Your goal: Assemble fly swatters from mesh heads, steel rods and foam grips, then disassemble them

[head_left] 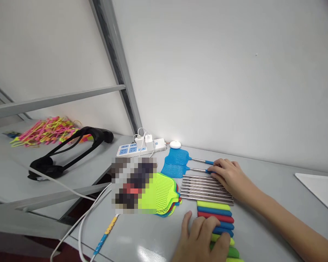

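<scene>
Two blue mesh fly swatters [175, 171] lie side by side, with metal rods and blue handles pointing right. My right hand [231, 176] has its fingers closed at the handle of the nearer one. Beneath that hand, several bare metal rods [202, 187] lie in a row. My left hand [203, 238] rests over a column of coloured handle sleeves [215, 217], yellow-green, blue, red and green. Its fingers are bent but apart, touching the sleeves without visibly lifting any. A stack of swatter heads [165, 193], yellow-green on top, sits left of the rods.
A power strip [160, 145] with white plugs and a round white device [175, 145] stand by the wall. White cables [82, 222] run down the left. A black headset-like frame [79, 149] and pink-yellow pieces [47, 131] lie left. A white tray-like edge [317, 189] is right.
</scene>
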`<state>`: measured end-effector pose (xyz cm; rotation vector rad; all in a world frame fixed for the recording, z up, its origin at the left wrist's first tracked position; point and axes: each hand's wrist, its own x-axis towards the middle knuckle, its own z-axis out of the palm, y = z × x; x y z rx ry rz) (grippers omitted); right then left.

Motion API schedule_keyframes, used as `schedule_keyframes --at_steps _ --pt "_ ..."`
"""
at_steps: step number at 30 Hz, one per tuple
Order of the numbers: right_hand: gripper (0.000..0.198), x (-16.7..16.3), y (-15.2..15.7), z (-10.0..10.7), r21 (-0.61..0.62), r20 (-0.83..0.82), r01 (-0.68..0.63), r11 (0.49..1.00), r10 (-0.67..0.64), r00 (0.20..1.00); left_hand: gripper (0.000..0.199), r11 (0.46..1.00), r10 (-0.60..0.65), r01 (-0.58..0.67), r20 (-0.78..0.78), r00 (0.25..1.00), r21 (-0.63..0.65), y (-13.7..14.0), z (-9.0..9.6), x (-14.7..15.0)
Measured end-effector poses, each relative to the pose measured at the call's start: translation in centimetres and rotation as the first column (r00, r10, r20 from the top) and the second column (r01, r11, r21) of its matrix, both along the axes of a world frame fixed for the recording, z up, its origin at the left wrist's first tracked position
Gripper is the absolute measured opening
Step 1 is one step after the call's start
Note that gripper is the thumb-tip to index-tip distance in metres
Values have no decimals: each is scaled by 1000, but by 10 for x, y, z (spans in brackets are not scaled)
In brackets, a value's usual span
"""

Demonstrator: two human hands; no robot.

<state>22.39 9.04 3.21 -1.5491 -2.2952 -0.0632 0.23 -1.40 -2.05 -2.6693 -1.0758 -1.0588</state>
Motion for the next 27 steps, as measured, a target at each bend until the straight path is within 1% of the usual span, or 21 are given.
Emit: schedule_keyframes --at_steps 2,3,4,5,6,7,9,10,12,14,19,23,27 --pt "32 3 12 -2 -24 -69 20 1000 -21 997 15 999 -48 48 -25 999 10 6 9 4" --pt "32 4 19 -3 -39 -93 19 999 -23 995 23 997 -82 82 -49 995 -12 11 16 7" --pt "33 4 27 -4 -54 -109 9 999 -15 994 37 993 -111 108 -72 991 -45 17 25 10" --pt "34 4 34 -5 -66 -118 -9 998 1 993 54 986 -130 117 -107 986 -120 24 34 14" --pt "36 3 41 -6 -77 -119 -34 996 24 993 66 975 -115 83 -152 982 -204 32 43 18" --pt "38 1 46 -7 -85 -119 -60 995 50 992 68 962 -67 15 -182 981 -271 41 52 22" --pt "41 -2 52 -9 -102 -120 -110 989 97 988 75 900 -6 -102 -245 969 -424 57 64 29" --pt "42 -3 53 -10 -108 -123 -128 986 114 986 78 866 3 -132 -260 966 -482 63 67 31" --pt "44 -5 53 -12 -113 -133 -147 983 132 982 81 819 -2 -152 -268 963 -553 72 67 34" --pt "45 -5 51 -14 -113 -150 -148 983 130 980 81 808 -20 -135 -255 967 -573 75 63 33" --pt "45 -1 47 -14 -127 -191 -136 982 111 975 82 822 -24 -102 -214 977 -561 73 52 30" --pt "44 8 46 -12 -154 -212 -104 983 70 975 84 843 -1 -112 -211 978 -526 73 50 30" --pt "42 21 43 -13 -179 -229 -61 982 18 973 84 840 5 -109 -193 981 -532 74 49 30"
